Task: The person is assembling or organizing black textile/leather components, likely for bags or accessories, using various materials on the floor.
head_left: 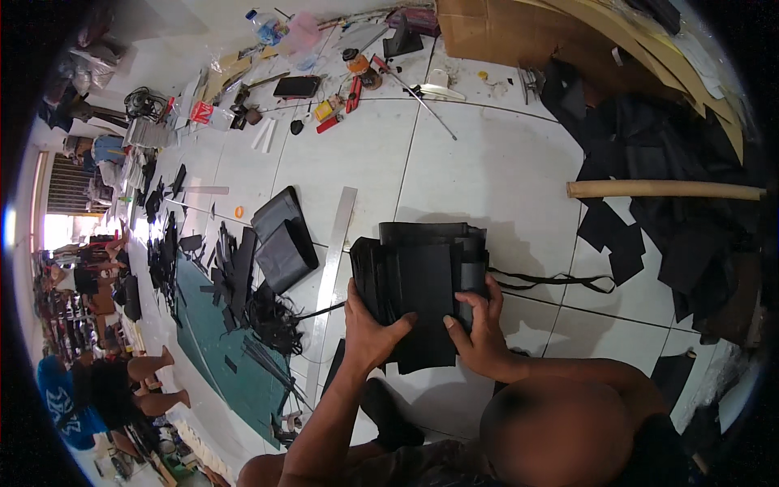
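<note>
A thick bundle of black sheets (426,284), perhaps leather-like material, is between my two hands above the white tiled floor. My left hand (377,329) grips its left side, with the thumb lying over the front and the fingers mostly hidden behind the edge. On the right side my right hand (484,333) clasps the bundle, thumb pressed on the front sheet and fingers bent at the edge. The sheets' edges are uneven, and one piece hangs lower between my hands. Black straps (560,281) stretch out to the right from behind the bundle.
To the left lie a metal ruler (331,264), a folded black sheet (284,239) and a green cutting mat (215,341) with black scraps. Further off are a phone (297,87) and tools. Black material and a cardboard tube (665,189) lie right. Another person (97,398) sits far left.
</note>
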`<state>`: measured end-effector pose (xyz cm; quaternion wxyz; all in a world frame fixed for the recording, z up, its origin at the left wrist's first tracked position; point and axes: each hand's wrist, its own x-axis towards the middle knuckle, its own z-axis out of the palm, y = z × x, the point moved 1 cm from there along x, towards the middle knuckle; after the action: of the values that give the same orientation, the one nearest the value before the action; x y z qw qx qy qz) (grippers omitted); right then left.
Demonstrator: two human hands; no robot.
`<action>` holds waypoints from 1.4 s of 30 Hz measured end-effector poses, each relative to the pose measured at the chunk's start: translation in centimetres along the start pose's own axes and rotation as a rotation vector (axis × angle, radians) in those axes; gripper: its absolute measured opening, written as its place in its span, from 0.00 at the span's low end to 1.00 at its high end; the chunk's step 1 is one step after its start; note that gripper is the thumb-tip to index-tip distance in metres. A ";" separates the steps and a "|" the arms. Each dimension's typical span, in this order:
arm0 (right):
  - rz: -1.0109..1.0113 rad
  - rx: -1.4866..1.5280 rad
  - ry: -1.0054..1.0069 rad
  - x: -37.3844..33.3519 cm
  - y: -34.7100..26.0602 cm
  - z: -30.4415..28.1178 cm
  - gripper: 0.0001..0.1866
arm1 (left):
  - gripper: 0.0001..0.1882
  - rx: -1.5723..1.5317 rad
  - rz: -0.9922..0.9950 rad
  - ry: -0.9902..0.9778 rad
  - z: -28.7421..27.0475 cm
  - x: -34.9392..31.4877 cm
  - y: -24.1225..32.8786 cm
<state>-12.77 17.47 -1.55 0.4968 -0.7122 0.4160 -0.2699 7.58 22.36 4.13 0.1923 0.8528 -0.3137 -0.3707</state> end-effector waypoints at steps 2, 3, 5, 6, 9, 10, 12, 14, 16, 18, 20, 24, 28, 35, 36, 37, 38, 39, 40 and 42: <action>-0.111 -0.091 0.000 0.0 0.3 -0.4 0.30 | 0.66 -0.013 0.032 0.020 0.1 0.0 -0.6; -0.108 -0.091 -0.004 0.1 0.3 -0.7 0.30 | 0.65 -0.025 0.057 0.040 0.2 -0.1 -0.8; -0.081 -0.099 -0.022 0.4 0.0 -1.6 0.37 | 0.65 -0.035 0.063 0.032 0.4 -0.1 -0.9; -0.084 -0.101 -0.026 0.4 0.0 -2.1 0.37 | 0.65 -0.046 0.077 0.029 0.5 0.1 -0.8; -0.092 -0.079 -0.056 0.6 0.2 -3.0 0.43 | 0.65 -0.071 0.053 0.001 0.3 0.6 -0.7; -0.089 -0.058 -0.045 0.8 0.2 -3.0 0.43 | 0.65 -0.077 0.049 0.006 0.2 0.6 -1.0; -0.103 -0.020 -0.052 0.9 0.9 -2.6 0.43 | 0.65 -0.109 0.105 0.047 -0.3 0.7 -2.5; -0.043 0.127 0.011 0.6 3.1 -2.3 0.42 | 0.64 -0.203 0.149 0.049 0.1 1.0 -2.5; 0.011 0.140 0.007 0.5 4.9 -2.2 0.37 | 0.63 -0.170 0.188 0.105 0.2 0.6 -2.5; 0.187 0.403 0.006 0.9 4.0 -2.8 0.35 | 0.63 -0.055 0.142 0.156 0.3 0.1 -1.7; 0.212 0.325 0.040 0.7 6.8 -3.4 0.34 | 0.63 -0.045 0.104 0.136 0.5 0.1 -0.8; 0.240 0.155 0.081 1.0 10.2 -6.3 0.30 | 0.66 -0.018 0.031 0.101 0.0 -0.2 -0.4; 0.055 -0.808 -0.093 1.7 8.1 -8.3 0.31 | 0.66 0.003 -0.019 0.094 -0.5 -0.7 -0.8; -0.331 -0.822 -0.080 0.5 12.0 -11.0 0.09 | 0.66 -0.043 0.111 0.136 1.0 0.5 -1.3; -0.352 -0.829 -0.114 0.4 10.3 -10.6 0.07 | 0.66 -0.032 0.085 0.130 1.0 0.4 -1.6; -0.350 -0.773 -0.189 0.3 9.2 -9.1 0.04 | 0.66 0.013 0.036 0.151 0.0 -0.1 -2.0; -0.193 -0.769 -0.306 0.0 8.4 -9.6 0.03 | 0.66 0.009 0.016 0.135 -0.6 -0.4 -1.5; -0.177 -0.805 -0.298 -0.3 7.1 -10.2 0.03 | 0.66 -0.016 0.036 0.112 -0.7 -0.4 -1.2; -0.066 -0.731 -0.367 -0.4 5.9 -10.9 0.04 | 0.66 -0.014 0.035 0.120 -0.6 -0.3 -1.0; -0.041 -0.720 -0.510 -0.4 2.8 -11.9 0.08 | 0.65 -0.007 0.031 0.133 -0.5 -0.3 -0.7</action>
<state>-23.40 11.60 0.12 0.2983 -0.8918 0.3336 0.0668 8.10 23.06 4.23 0.2214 0.8699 -0.3119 -0.3113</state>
